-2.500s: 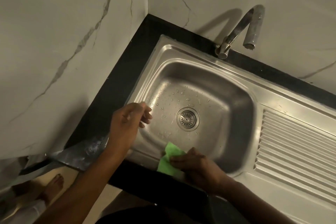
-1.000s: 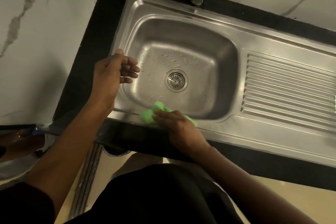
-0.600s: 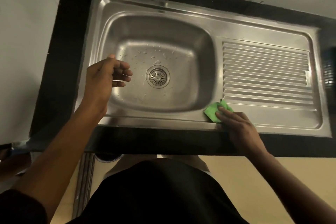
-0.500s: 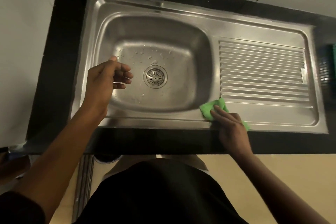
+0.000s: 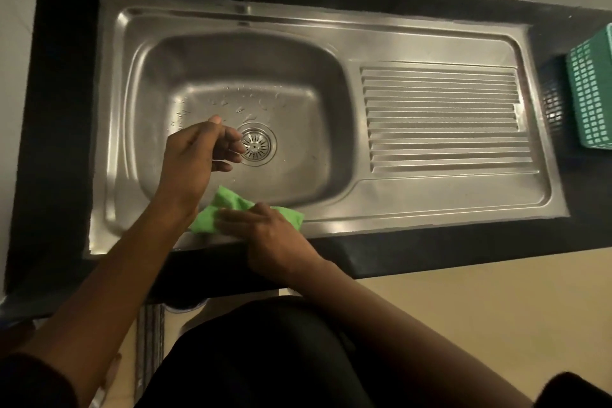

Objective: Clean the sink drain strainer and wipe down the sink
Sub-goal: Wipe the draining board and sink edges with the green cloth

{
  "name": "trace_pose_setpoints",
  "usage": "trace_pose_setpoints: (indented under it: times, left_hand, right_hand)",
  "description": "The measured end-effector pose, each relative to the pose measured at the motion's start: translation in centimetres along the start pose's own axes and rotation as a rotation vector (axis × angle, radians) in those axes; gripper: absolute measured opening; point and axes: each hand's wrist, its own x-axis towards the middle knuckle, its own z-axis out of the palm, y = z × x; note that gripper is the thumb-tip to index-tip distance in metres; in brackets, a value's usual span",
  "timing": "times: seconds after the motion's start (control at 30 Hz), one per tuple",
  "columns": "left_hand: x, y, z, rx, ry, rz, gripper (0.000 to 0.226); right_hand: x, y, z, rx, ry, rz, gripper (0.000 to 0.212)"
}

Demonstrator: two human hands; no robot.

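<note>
A person's right hand (image 5: 268, 235) presses a green cloth (image 5: 231, 209) flat against the near rim of a steel sink (image 5: 430, 209), its fingers (image 5: 231, 219) extended and close together on top of the fabric. The crumpled cloth lies with its long axis along the rim, left to right. The left hand (image 5: 195, 156) hovers over the basin, fingers loosely curled and holding nothing, tips just beside the round drain strainer (image 5: 255, 144) seated in the basin floor. A green basket (image 5: 592, 93) stands on the dark tabletop (image 5: 430, 252) at far right.
</note>
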Motion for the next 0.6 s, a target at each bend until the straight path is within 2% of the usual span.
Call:
trace_pose_setpoints:
  times: [0.13,0.27,0.33,0.53,0.6]
  left_hand:
    - [0.3,0.1,0.9,0.015,-0.02,0.01,0.036]
    - [0.5,0.0,1.6,0.019,-0.024,0.008,0.034]
    - [0.5,0.0,1.9,0.02,-0.024,0.003,0.034]
    - [0.5,0.3,2.4,0.03,-0.033,0.021,0.032]
    - [0.4,0.4,2.4,0.028,-0.031,0.027,0.032]
  right_hand:
    - [-5.6,3.8,-3.4,-0.019,-0.008,0.027,0.074]
    - [-11.7,10.2,-8.3,-0.268,0.07,0.147,0.059]
    - [-13.3,12.7,-10.9,-0.358,0.053,0.162,0.059]
    - [-9.4,15.1,-15.2,-0.598,0.066,0.292,0.056]
    - [-7.3,15.5,-16.0,-0.673,0.061,0.327,0.064]
